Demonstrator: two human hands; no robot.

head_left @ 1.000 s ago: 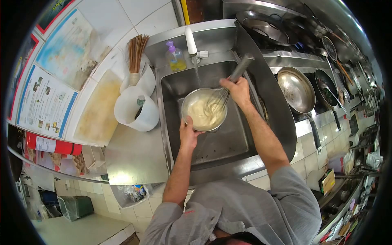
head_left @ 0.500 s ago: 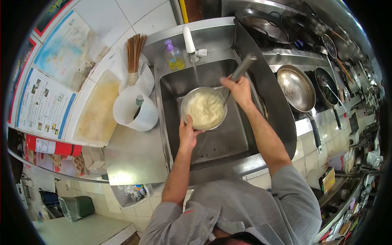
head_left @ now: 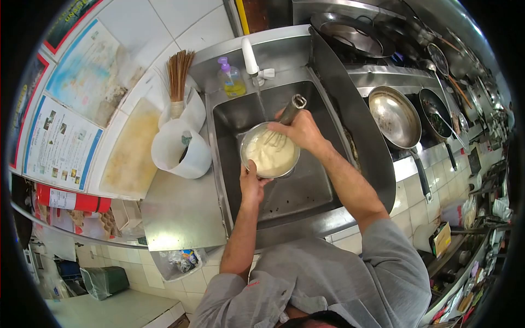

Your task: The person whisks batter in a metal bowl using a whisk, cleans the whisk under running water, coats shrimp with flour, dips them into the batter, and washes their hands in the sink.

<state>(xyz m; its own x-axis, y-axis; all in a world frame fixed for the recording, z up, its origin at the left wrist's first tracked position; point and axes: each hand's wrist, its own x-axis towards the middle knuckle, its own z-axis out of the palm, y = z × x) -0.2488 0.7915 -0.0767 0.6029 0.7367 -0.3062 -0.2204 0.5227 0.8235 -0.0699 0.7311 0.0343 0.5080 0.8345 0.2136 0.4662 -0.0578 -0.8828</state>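
Observation:
My left hand (head_left: 252, 184) grips the near-left rim of a round metal bowl (head_left: 289, 171), thumb over the edge. Inside lies a thick, pale cream mixture (head_left: 268, 156). My right hand (head_left: 299, 130) is wrapped round the handle of a whisk (head_left: 291, 107), which leans with its handle end up and to the right. The whisk's wires dip into the far part of the mixture. Both hands and the bowl are over the steel sink (head_left: 322, 188). A thin stream runs down from the white-handled tap (head_left: 250, 57) behind the bowl.
A soap bottle with a purple pump (head_left: 232, 79) stands on the sink's back ledge. On the left are a white plastic container (head_left: 180, 150) and a stick brush (head_left: 178, 76). To the right, a steel frying pan (head_left: 395, 117) and a dark pan (head_left: 435, 104) rest on the stove.
My right hand and the whisk have moved left, toward the bowl's far side, and the whisk handle is tipped differently. My left hand still holds the bowl in nearly the same place.

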